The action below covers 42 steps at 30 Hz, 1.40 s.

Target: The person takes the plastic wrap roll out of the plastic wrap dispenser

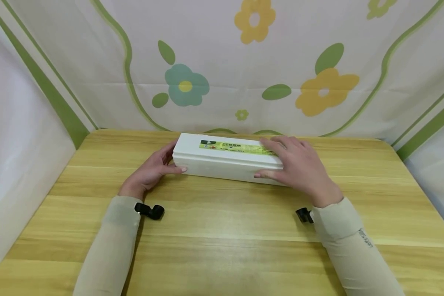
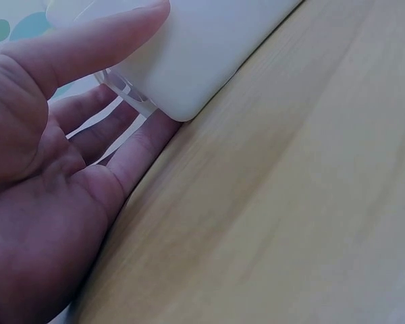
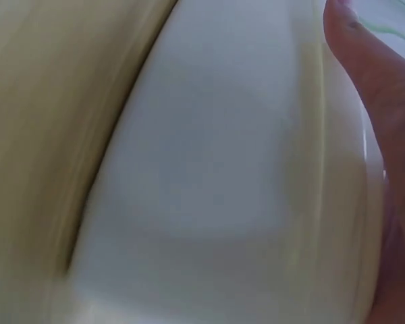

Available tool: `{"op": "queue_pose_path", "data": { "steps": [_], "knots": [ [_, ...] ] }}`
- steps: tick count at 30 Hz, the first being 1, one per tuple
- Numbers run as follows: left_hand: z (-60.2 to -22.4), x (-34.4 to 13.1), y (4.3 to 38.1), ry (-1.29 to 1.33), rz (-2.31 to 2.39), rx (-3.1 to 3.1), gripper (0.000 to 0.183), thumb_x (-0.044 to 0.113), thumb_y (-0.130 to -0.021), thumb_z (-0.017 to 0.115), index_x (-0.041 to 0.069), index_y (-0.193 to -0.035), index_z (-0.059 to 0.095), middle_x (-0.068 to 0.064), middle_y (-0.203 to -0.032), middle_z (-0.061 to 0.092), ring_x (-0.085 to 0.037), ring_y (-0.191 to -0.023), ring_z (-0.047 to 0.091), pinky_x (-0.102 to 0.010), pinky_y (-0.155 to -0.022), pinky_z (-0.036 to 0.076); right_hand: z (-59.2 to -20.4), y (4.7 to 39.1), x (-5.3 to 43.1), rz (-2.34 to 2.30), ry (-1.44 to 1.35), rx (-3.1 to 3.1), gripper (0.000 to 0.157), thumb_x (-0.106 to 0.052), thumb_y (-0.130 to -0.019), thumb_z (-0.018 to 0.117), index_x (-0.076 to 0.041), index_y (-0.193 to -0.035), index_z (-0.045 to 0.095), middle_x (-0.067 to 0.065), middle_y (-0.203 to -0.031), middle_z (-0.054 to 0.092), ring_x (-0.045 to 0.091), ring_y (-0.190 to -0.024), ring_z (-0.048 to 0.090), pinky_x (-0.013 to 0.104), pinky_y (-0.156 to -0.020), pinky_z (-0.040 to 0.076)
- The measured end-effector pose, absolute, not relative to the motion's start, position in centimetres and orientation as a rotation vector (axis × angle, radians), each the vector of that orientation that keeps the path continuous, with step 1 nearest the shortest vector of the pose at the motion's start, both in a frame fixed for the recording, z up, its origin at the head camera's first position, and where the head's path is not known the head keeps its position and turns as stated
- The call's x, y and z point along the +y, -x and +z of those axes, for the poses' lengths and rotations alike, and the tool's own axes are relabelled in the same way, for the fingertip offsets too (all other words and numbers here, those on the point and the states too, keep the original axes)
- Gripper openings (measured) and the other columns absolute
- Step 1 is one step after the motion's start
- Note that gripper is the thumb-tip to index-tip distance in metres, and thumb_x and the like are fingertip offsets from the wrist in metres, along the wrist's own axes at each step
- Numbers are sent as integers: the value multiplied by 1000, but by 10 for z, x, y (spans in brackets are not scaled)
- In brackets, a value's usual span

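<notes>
A long white cling film box [image 1: 227, 168] lies on the wooden table, with a yellow-green label [image 1: 225, 146] along its top. At its left end, my left hand [image 1: 151, 168] holds it with the thumb against the front face and the fingers behind. In the left wrist view that thumb [image 2: 115, 40] presses the white end while the fingers pass behind and below the corner. My right hand [image 1: 299, 162] grips the right end, fingers over the top and thumb on the front. The right wrist view has the white box wall close up, with a finger or thumb [image 3: 374, 74] along its edge.
The wooden table [image 1: 222, 246] reaches back to a white curtain [image 1: 222, 98] printed with flowers. More curtain hangs at both sides. A black camera mount is strapped at the left wrist [image 1: 151, 211] and another at the right wrist [image 1: 304, 215], over beige sleeves.
</notes>
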<state>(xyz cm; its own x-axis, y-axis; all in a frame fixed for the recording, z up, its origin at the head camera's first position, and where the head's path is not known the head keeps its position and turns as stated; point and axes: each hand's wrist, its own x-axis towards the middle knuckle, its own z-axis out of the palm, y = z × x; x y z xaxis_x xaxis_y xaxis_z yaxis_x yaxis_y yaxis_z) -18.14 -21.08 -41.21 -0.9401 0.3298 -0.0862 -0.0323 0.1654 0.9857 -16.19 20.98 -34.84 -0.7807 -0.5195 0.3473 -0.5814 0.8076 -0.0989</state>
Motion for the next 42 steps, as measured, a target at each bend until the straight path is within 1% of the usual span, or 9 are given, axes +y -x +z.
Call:
{"op": "queue_pose_path", "data": {
  "steps": [5, 9, 15, 22, 27, 33, 37, 40, 42],
  "knots": [
    [-413, -208, 181, -302, 1842, 2162, 98, 1, -93, 82, 18, -172, 28, -4, -179, 27, -25, -168, 15, -53, -136, 10, -344, 162, 192, 188, -822, -2769, 90, -79, -87, 71, -31, -160, 52, 9, -148, 65, 36, -137, 58, 63, -103, 44],
    [-412, -208, 182, -310, 1841, 2170, 98, 2, -92, 82, 18, -172, 28, -5, -179, 27, -25, -168, 15, -54, -136, 10, -344, 162, 184, 131, -801, -2779, 87, -80, -89, 67, -34, -161, 52, 8, -147, 65, 35, -134, 59, 60, -97, 43],
    [-411, -210, 182, -284, 1828, 2181, 100, 3, -91, 83, 20, -173, 27, -5, -178, 27, -26, -167, 15, -54, -136, 8, -344, 163, 178, 119, -778, -2790, 87, -82, -89, 65, -35, -161, 51, 7, -146, 64, 34, -132, 60, 60, -97, 43],
    [-411, -210, 180, -286, 1836, 2165, 98, 2, -92, 82, 20, -172, 28, -3, -178, 29, -25, -166, 18, -54, -135, 11, -345, 164, 172, 153, -827, -2796, 84, -79, -93, 64, -35, -162, 48, 9, -147, 63, 37, -135, 57, 62, -109, 42],
    [-412, -209, 180, -293, 1843, 2155, 98, 1, -92, 82, 21, -172, 30, -2, -178, 29, -25, -166, 18, -53, -135, 12, -346, 163, 170, 128, -849, -2771, 79, -77, -95, 63, -36, -161, 51, 11, -149, 62, 36, -137, 57, 63, -107, 42],
    [-412, -207, 179, -272, 1843, 2155, 100, 1, -91, 83, 19, -173, 28, -4, -179, 27, -25, -168, 15, -53, -136, 9, -348, 163, 171, 109, -853, -2698, 76, -75, -96, 63, -34, -159, 54, 13, -143, 66, 37, -132, 61, 62, -107, 43],
    [-412, -207, 179, -266, 1835, 2158, 99, 1, -91, 82, 17, -172, 28, -6, -178, 29, -26, -167, 17, -52, -136, 11, -347, 163, 172, 112, -825, -2652, 77, -74, -95, 65, -34, -160, 54, 13, -141, 68, 37, -128, 65, 60, -104, 44],
    [-413, -207, 179, -273, 1832, 2157, 96, 0, -92, 82, 14, -171, 30, -9, -175, 33, -28, -165, 22, -53, -135, 17, -345, 163, 173, 132, -787, -2640, 80, -75, -93, 66, -34, -161, 52, 14, -142, 66, 39, -127, 65, 59, -102, 44],
    [-414, -208, 179, -276, 1831, 2153, 95, 0, -92, 81, 14, -171, 30, -8, -175, 33, -28, -164, 23, -53, -135, 19, -343, 163, 173, 151, -765, -2634, 82, -75, -93, 66, -34, -161, 51, 14, -144, 66, 40, -127, 64, 58, -100, 44]
  ]
}}
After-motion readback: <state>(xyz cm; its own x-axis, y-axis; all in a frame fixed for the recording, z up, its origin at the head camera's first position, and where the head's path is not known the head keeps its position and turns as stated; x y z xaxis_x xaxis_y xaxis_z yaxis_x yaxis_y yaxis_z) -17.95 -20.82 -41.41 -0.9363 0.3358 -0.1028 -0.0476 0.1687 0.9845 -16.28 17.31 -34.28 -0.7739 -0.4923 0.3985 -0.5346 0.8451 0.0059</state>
